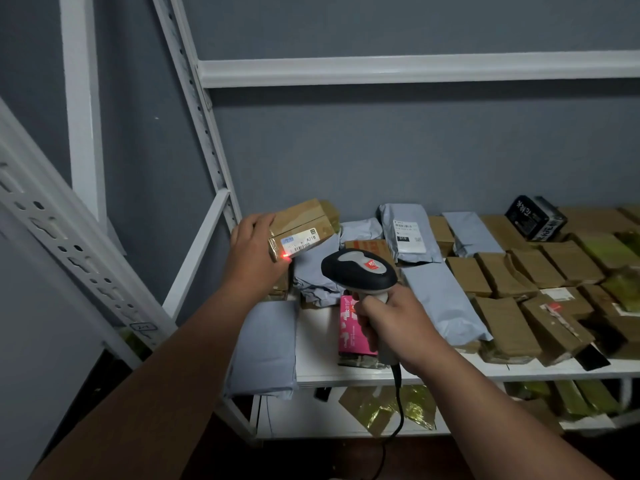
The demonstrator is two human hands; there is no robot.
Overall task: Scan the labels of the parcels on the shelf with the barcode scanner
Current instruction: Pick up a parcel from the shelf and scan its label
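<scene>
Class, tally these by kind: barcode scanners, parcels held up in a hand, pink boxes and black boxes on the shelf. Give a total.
Grey-and-black handheld barcode scanner: 1
Brown cardboard parcel held in the left hand: 1
Pink cardboard box: 1
Black printed box: 1
Total: 4

Cardboard, plastic and painted metal

The brown box (304, 225) looks like taped cardboard, the grey bags (446, 299) soft crinkly plastic, the scanner (360, 271) smooth plastic, the shelf (381, 375) white painted metal.

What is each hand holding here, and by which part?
The left hand grips the brown box by its left end, label facing the camera. The right hand grips the barcode scanner by its handle.
</scene>
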